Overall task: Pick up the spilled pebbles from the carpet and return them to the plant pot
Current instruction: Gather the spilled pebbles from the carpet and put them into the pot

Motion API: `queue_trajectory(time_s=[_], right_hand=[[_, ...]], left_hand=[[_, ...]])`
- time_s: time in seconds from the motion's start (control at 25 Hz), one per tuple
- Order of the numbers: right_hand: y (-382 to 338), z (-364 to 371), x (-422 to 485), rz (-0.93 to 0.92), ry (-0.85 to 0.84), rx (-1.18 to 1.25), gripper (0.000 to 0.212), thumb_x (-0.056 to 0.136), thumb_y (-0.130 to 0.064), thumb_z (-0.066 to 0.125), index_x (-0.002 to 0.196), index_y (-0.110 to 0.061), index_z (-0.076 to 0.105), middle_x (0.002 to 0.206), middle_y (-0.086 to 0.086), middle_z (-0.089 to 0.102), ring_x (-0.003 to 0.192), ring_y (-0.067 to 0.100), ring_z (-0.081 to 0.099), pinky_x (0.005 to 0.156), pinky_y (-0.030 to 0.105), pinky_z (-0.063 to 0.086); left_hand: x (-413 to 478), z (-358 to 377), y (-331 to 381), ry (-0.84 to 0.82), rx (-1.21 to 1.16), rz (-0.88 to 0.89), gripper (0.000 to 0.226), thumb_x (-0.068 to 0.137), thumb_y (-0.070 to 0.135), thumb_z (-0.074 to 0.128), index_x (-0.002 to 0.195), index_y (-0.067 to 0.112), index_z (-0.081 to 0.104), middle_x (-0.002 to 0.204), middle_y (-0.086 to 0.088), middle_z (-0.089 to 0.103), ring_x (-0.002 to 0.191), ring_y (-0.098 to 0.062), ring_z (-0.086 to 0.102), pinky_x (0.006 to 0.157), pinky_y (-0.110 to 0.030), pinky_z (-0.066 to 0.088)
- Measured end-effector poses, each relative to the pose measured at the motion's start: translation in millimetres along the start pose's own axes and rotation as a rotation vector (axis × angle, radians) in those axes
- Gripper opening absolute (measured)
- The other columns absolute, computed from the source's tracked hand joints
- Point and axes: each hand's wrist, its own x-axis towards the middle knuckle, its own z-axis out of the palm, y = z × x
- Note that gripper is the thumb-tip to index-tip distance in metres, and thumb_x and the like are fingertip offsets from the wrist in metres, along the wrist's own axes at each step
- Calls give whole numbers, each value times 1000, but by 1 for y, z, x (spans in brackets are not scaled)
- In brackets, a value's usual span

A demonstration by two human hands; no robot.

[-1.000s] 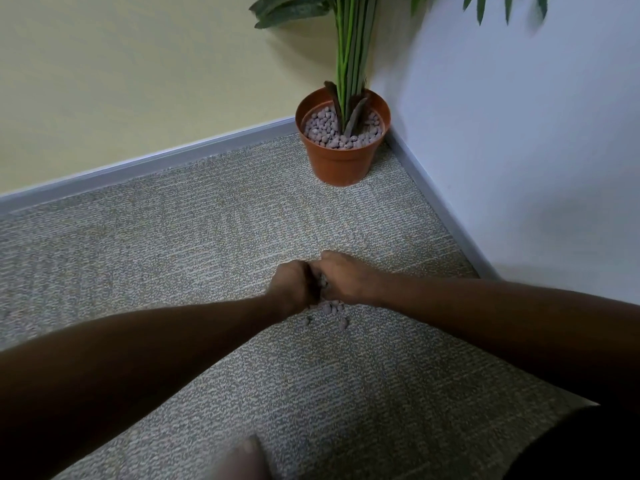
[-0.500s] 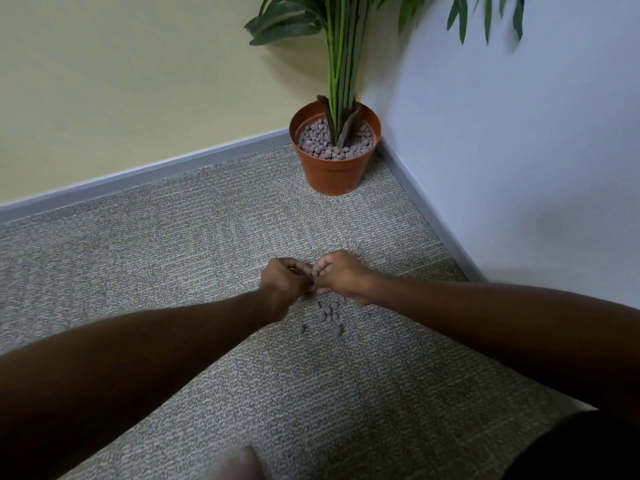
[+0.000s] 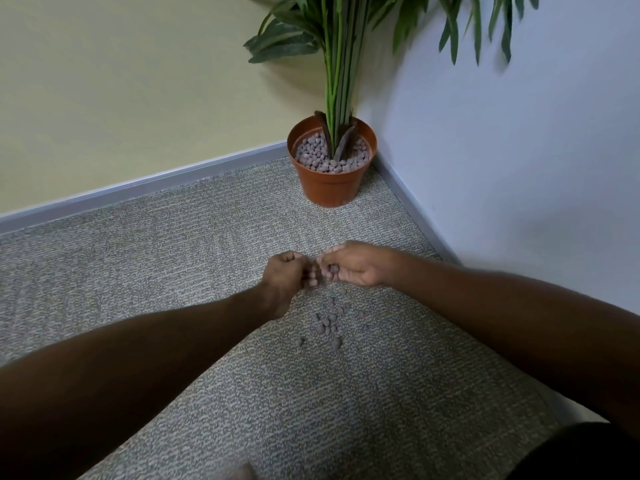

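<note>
Several small grey-brown pebbles (image 3: 329, 323) lie scattered on the grey carpet (image 3: 173, 271), just in front of my hands. My left hand (image 3: 285, 277) is curled into a loose fist above the carpet; what it holds is hidden. My right hand (image 3: 353, 265) is cupped beside it, almost touching, with at least one pebble showing between its fingers. The orange plant pot (image 3: 330, 183) stands in the room corner beyond my hands, filled with the same pebbles (image 3: 320, 155) around green stems.
A yellow wall with a grey skirting board (image 3: 138, 188) runs along the back left. A pale blue wall (image 3: 519, 168) closes the right side. Plant leaves (image 3: 294, 39) hang over the pot. A dark shape (image 3: 581, 455) sits at the bottom right.
Both hands have risen off the pebble pile and shifted slightly toward the pot, closed around what they scooped. More loose pebbles now show on the carpet beneath them.
</note>
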Motion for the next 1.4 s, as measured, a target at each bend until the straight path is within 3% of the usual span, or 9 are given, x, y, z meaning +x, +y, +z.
queue_trajectory(time_s=[0.24, 0.36, 0.44, 0.52, 0.6, 0.88, 1.04, 1.24, 1.4], right_hand=[[-83, -19, -9, -367, 205, 469, 20, 96, -1, 60, 115, 2, 58, 98, 11, 61, 78, 14, 61, 67, 22, 57], [-125, -34, -9, -611, 499, 622, 6, 96, -4, 59, 99, -4, 64, 95, 9, 67, 89, 20, 68, 87, 29, 62], [-144, -47, -8, -664, 585, 674, 13, 97, -4, 55, 85, -4, 61, 84, 5, 64, 77, 15, 65, 95, 29, 59], [-153, -55, -5, -662, 553, 753, 26, 95, -1, 50, 71, -10, 48, 68, 3, 50, 59, 12, 49, 72, 22, 58], [-155, -59, 0, -640, 545, 788, 32, 94, 3, 46, 67, -13, 41, 64, 6, 43, 59, 17, 45, 69, 28, 50], [-148, -65, 3, -665, 603, 706, 28, 96, 7, 42, 74, -9, 48, 66, 5, 44, 53, 12, 46, 53, 21, 49], [-139, -71, 2, -577, 713, 455, 28, 102, -7, 41, 83, -10, 61, 81, 3, 66, 71, 12, 62, 76, 22, 53], [-101, -68, 9, -482, 851, 106, 20, 98, -16, 53, 86, -13, 69, 77, 3, 68, 68, 16, 58, 60, 28, 47], [-73, -55, 16, -477, 778, -112, 18, 96, -18, 58, 81, -17, 67, 85, 7, 71, 78, 19, 63, 70, 33, 49]], left_hand=[[14, -9, 20, 111, -59, -111, 14, 87, -3, 51, 80, -1, 63, 65, -12, 62, 56, -22, 57, 52, -31, 53], [17, -18, 24, 124, -51, -125, 14, 85, -2, 51, 75, 3, 60, 63, -11, 58, 53, -21, 55, 50, -30, 51], [17, -24, 25, 125, -70, -132, 14, 83, -3, 51, 73, 3, 59, 63, -11, 56, 54, -21, 54, 50, -30, 51], [17, -29, 28, 114, -88, -132, 13, 84, -4, 50, 77, 1, 60, 67, -13, 58, 57, -22, 56, 55, -30, 53], [17, -32, 33, 84, -124, -126, 13, 86, -6, 49, 85, -2, 62, 72, -15, 60, 61, -22, 59, 64, -32, 55], [17, -24, 85, 0, -227, -63, 15, 92, -6, 45, 97, 3, 56, 84, -13, 55, 80, -23, 58, 100, -41, 56], [28, -8, 132, -5, -320, 25, 16, 91, -9, 45, 87, 1, 57, 76, -10, 52, 69, -18, 56, 101, -42, 58], [57, 20, 172, 84, -376, 133, 17, 90, -11, 46, 95, -3, 61, 76, -12, 56, 63, -18, 62, 96, -36, 60], [80, 38, 191, 157, -364, 165, 21, 90, -8, 39, 94, -2, 59, 78, -14, 52, 78, -26, 62, 91, -39, 62]])
